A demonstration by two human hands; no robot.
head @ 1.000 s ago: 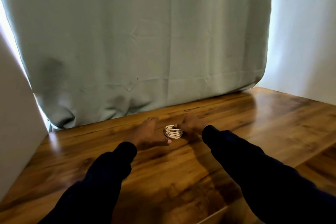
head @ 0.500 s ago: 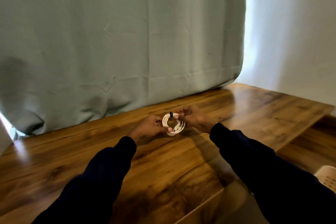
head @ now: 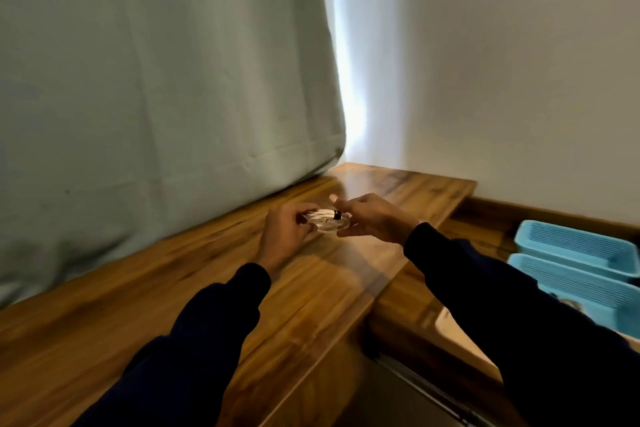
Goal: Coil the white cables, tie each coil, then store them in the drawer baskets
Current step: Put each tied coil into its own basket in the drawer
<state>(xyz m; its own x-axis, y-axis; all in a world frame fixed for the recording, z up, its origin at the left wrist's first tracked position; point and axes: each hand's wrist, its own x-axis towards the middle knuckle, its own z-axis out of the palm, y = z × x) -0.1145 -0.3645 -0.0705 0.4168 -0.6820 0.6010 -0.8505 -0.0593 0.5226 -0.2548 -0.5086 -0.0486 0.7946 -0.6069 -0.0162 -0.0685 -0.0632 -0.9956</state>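
Note:
A small coil of white cable (head: pixel 325 220) with a black tie on it hangs just above the wooden tabletop (head: pixel 207 288), held between both hands. My left hand (head: pixel 285 232) grips its left side, fingers curled around the loops. My right hand (head: pixel 372 217) pinches its right side at the black tie. Two light blue baskets (head: pixel 575 246) (head: pixel 581 288) sit in an open drawer at the right edge; my right sleeve covers part of the nearer one. The picture is blurred by motion.
A grey-green curtain (head: pixel 156 97) hangs down to the table's back edge. A white wall (head: pixel 502 62) stands behind the right end of the table. The drawer's pale front (head: pixel 450 326) opens below the table's right edge.
The view has swung to the right, bringing the drawer and blue baskets into sight. Both hands have lifted the coil off the table and turned it flatter, still holding it.

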